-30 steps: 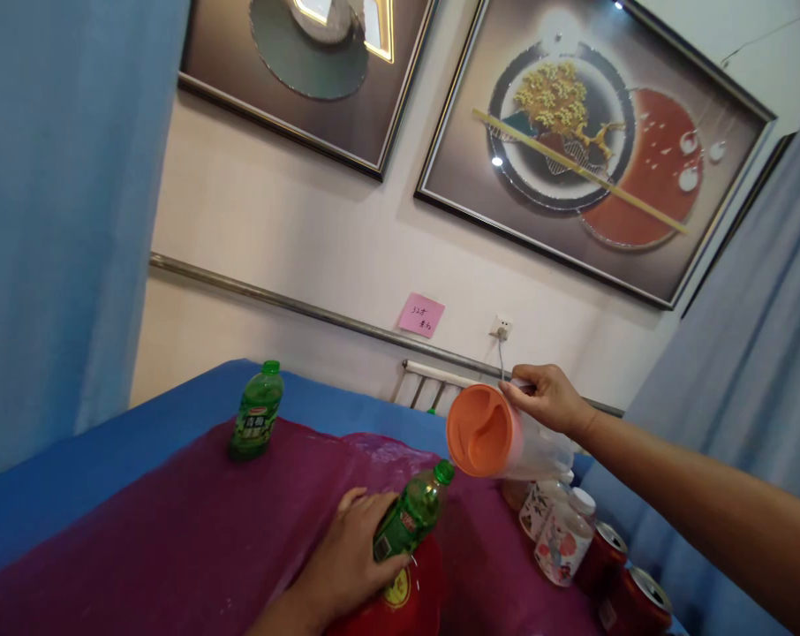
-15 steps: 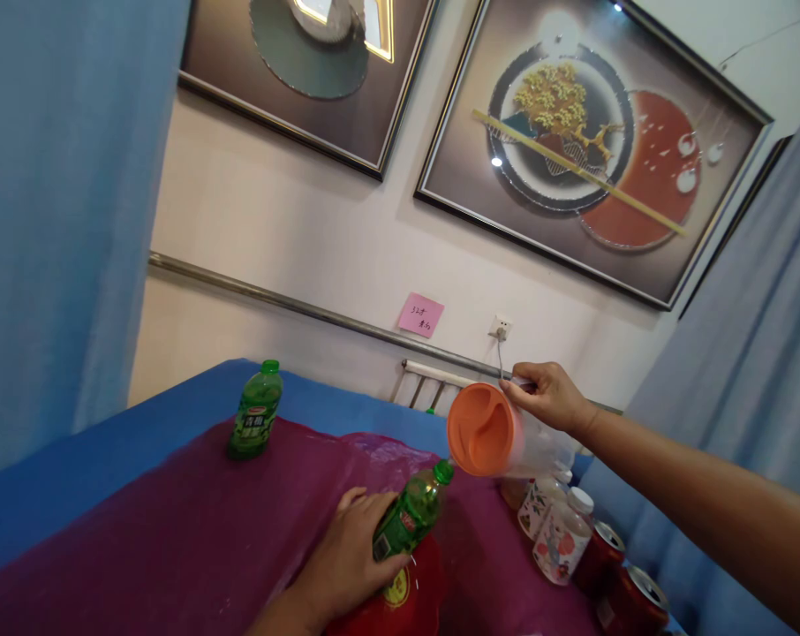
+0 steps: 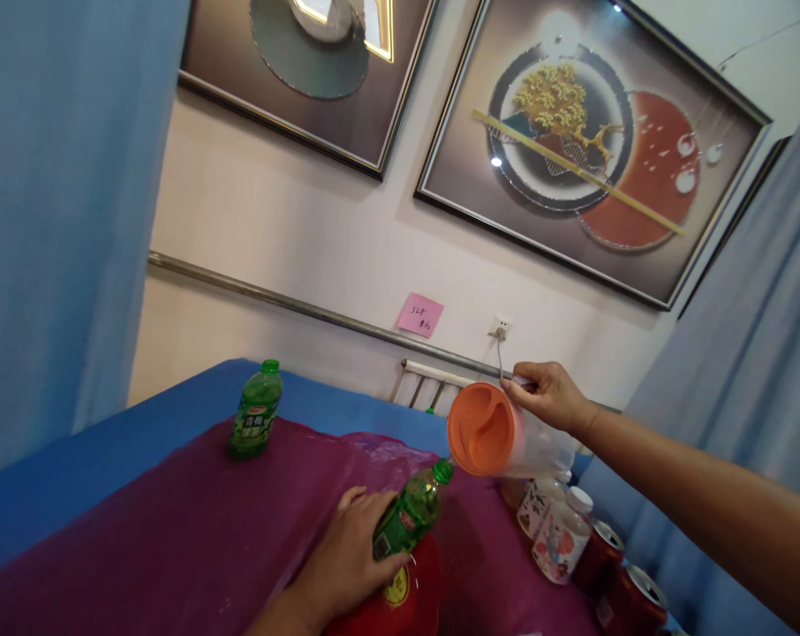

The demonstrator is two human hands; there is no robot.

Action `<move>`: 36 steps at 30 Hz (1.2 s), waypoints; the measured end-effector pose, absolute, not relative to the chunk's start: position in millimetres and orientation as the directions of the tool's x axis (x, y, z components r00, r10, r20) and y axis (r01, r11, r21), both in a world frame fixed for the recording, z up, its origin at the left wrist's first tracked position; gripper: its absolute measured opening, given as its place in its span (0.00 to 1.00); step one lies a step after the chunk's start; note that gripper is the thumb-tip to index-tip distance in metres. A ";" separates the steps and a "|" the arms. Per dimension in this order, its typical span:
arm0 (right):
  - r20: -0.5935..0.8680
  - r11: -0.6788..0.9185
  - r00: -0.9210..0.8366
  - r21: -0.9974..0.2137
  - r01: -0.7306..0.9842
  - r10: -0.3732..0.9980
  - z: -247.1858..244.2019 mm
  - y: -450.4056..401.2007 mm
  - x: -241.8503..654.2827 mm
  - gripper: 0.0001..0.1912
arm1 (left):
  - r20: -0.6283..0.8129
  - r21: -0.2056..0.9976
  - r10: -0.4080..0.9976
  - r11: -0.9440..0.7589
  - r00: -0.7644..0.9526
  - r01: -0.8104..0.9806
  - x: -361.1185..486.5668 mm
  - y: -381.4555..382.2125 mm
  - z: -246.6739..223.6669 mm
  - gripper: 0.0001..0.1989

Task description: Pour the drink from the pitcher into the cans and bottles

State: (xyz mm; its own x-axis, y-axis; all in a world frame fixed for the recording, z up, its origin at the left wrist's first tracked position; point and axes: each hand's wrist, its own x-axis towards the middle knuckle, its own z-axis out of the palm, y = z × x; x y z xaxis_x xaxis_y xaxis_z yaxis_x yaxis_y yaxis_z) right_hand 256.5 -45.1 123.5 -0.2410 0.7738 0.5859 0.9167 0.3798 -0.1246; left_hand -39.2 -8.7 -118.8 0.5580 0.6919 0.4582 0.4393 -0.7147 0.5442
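Note:
My left hand [image 3: 347,561] is wrapped around a green plastic bottle [image 3: 413,512], which leans to the right above a red plate [image 3: 423,587] with a yellow emblem. Held up by its handle in my right hand [image 3: 549,397] is a clear pitcher [image 3: 542,449] with an orange lid [image 3: 480,429]. The pitcher is tipped to the left, its lid edge close beside the bottle's mouth. Whether liquid runs between them I cannot make out. A second green bottle [image 3: 255,411] stands upright at the left.
At the right stand clear bottles with patterned labels [image 3: 562,539] and red cans [image 3: 631,601]. Purple sheeting [image 3: 194,530] lies over a blue cover [image 3: 307,393]. Behind are a metal rail [image 3: 307,309], a pink note [image 3: 420,315] and a wall socket [image 3: 500,328]. Blue curtains [image 3: 56,221] hang on both sides.

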 end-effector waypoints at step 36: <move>0.578 0.377 -0.254 -0.100 0.921 0.775 125.5 -46.9 252.7 0.23 | 0.437 0.546 0.707 -0.700 0.555 0.461 -39.9 -10.4 -114.6 0.33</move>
